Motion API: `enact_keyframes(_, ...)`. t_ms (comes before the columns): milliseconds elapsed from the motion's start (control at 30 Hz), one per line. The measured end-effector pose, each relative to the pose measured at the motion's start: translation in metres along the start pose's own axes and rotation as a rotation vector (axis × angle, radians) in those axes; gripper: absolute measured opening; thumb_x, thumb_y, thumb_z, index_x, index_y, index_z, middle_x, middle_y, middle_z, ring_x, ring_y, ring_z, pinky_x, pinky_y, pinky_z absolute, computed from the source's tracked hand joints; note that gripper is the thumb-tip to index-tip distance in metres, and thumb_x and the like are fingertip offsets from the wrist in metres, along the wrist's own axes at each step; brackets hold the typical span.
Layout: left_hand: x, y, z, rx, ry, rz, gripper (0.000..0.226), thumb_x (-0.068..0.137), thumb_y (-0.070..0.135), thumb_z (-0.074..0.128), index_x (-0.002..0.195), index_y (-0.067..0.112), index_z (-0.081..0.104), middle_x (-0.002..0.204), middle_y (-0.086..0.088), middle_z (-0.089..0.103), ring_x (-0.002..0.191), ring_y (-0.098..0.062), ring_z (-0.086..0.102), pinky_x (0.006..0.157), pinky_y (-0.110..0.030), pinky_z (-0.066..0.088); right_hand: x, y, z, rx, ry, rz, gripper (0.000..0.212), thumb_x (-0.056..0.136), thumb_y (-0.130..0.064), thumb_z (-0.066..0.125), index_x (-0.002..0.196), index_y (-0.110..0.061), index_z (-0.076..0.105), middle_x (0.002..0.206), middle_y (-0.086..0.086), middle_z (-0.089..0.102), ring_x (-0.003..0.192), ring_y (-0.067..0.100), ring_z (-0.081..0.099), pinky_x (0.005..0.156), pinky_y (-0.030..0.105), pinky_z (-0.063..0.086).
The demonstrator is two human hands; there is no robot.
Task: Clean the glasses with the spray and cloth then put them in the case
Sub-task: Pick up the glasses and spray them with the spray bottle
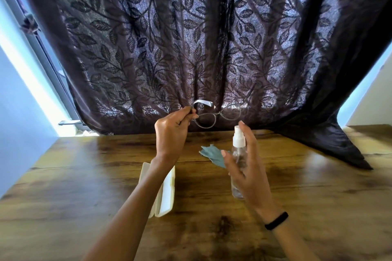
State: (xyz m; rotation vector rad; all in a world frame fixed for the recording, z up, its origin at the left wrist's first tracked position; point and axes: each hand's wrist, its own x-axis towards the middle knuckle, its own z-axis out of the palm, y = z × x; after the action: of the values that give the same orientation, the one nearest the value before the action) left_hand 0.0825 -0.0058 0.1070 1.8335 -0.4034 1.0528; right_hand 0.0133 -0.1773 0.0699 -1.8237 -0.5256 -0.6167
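Glasses (218, 115): held up in the air over the far edge of the worktop (84, 176), in front of the curtain (191, 38); long axis runs left to right, with the lenses roughly facing the person
Frame: thin grey metal, rounded clear lenses, both arms unfolded
Left hand (171, 133): pinches the frame at its left end, by the hinge
Spray bottle (238, 144): clear slim cylinder with a white pump head, about upright, just below the right lens
Right hand (248, 165): grips the bottle between thumb and fingers, forefinger tip by the pump head; black band on the wrist
Cloth (212, 154): soft blue-grey, crumpled on the worktop beyond the bottle
Case (167, 193): hard, cream, oblong, long axis pointing away from the person, partly under the left forearm
Worktop: glossy brown wood grain
Curtain: dark, sheer, leaf pattern
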Motion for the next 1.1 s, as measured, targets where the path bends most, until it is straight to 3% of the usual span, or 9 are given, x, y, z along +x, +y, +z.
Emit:
enact_keyframes(100, 0.002, 0.000, -0.003, 0.000, 0.013, 0.021, 0.019, 0.079, -0.002, 0.066, 0.098, -0.002, 0.069, 0.087, -0.010, 0.073, 0.079, -0.012, 0.070, 0.070, -0.031, 0.059, 0.007, 0.002, 0.001, -0.022, 0.005, -0.005, 0.063, 0.089, -0.021, 0.055, 0.137, -0.045, 0.021, 0.121, 0.011, 0.051, 0.079, 0.002, 0.058, 0.065, 0.016, 0.049)
enact_keyframes(233, 0.005, -0.001, -0.005, 0.004, 0.024, 0.041, 0.018, 0.079, 0.000, 0.066, 0.097, -0.002, 0.069, 0.086, -0.010, 0.073, 0.078, -0.010, 0.070, 0.069, -0.027, 0.058, 0.015, 0.002, 0.001, -0.015, -0.025, -0.024, 0.057, 0.090, -0.029, 0.053, 0.139, -0.037, 0.025, 0.114, -0.002, 0.047, 0.083, -0.001, 0.053, 0.069, 0.019, 0.047)
enact_keyframes(400, 0.007, 0.001, -0.004, 0.004, 0.026, 0.055, 0.018, 0.080, 0.004, 0.063, 0.096, -0.001, 0.070, 0.084, -0.010, 0.073, 0.079, -0.006, 0.068, 0.069, -0.023, 0.057, 0.028, -0.008, 0.005, -0.090, -0.099, -0.122, 0.055, 0.092, -0.026, 0.053, 0.139, -0.032, 0.027, 0.111, -0.011, 0.046, 0.081, -0.016, 0.049, 0.069, 0.002, 0.040)
enact_keyframes(500, 0.007, 0.001, -0.004, 0.002, 0.029, 0.067, 0.018, 0.079, 0.003, 0.064, 0.096, -0.001, 0.069, 0.084, -0.010, 0.073, 0.080, -0.002, 0.065, 0.070, -0.019, 0.056, 0.033, -0.010, 0.008, -0.110, -0.115, -0.120, 0.051, 0.092, -0.029, 0.052, 0.138, -0.029, 0.030, 0.094, -0.026, 0.044, 0.076, -0.010, 0.050, 0.067, 0.005, 0.039)
enact_keyframes(600, 0.007, 0.000, -0.006, 0.007, 0.030, 0.073, 0.018, 0.079, 0.001, 0.065, 0.096, 0.000, 0.070, 0.085, -0.009, 0.073, 0.079, -0.004, 0.066, 0.070, -0.020, 0.057, 0.033, -0.012, 0.010, -0.087, -0.116, -0.105, 0.049, 0.092, -0.030, 0.052, 0.136, -0.030, 0.031, 0.090, -0.027, 0.043, 0.074, -0.006, 0.053, 0.063, 0.008, 0.041)
enact_keyframes(733, 0.008, 0.000, -0.008, 0.002, 0.024, 0.068, 0.020, 0.080, 0.008, 0.062, 0.097, 0.000, 0.070, 0.085, -0.009, 0.073, 0.076, -0.008, 0.069, 0.069, -0.026, 0.057, 0.034, -0.015, 0.004, 0.052, -0.023, -0.102, 0.052, 0.091, -0.022, 0.055, 0.136, -0.034, 0.030, 0.101, -0.014, 0.054, 0.069, 0.004, 0.059, 0.058, 0.011, 0.047)
enact_keyframes(900, 0.007, -0.002, -0.014, 0.010, 0.014, 0.067, 0.024, 0.082, 0.014, 0.059, 0.097, -0.001, 0.070, 0.086, -0.011, 0.074, 0.075, -0.013, 0.070, 0.069, -0.027, 0.058, 0.038, -0.014, -0.018, -0.061, 0.111, -0.147, 0.052, 0.091, -0.024, 0.055, 0.134, -0.033, 0.029, 0.072, 0.006, 0.054, 0.051, 0.024, 0.051, 0.047, 0.040, 0.048)
enact_keyframes(1000, 0.006, -0.003, -0.014, 0.037, 0.010, 0.081, 0.022, 0.080, 0.007, 0.061, 0.096, -0.004, 0.069, 0.085, -0.013, 0.073, 0.073, -0.016, 0.070, 0.068, -0.029, 0.057, 0.040, -0.009, -0.031, -0.165, 0.142, -0.147, 0.045, 0.091, -0.025, 0.053, 0.131, -0.028, 0.032, 0.084, 0.013, 0.058, 0.057, 0.018, 0.051, 0.053, 0.030, 0.047)
enact_keyframes(1100, 0.006, -0.001, -0.013, 0.050, 0.014, 0.096, 0.021, 0.078, 0.006, 0.062, 0.096, -0.004, 0.069, 0.085, -0.013, 0.073, 0.071, -0.014, 0.068, 0.068, -0.025, 0.056, 0.039, -0.005, -0.038, -0.220, 0.196, -0.181, 0.041, 0.092, -0.029, 0.052, 0.128, -0.030, 0.034, 0.085, -0.002, 0.052, 0.054, 0.016, 0.049, 0.049, 0.026, 0.044)
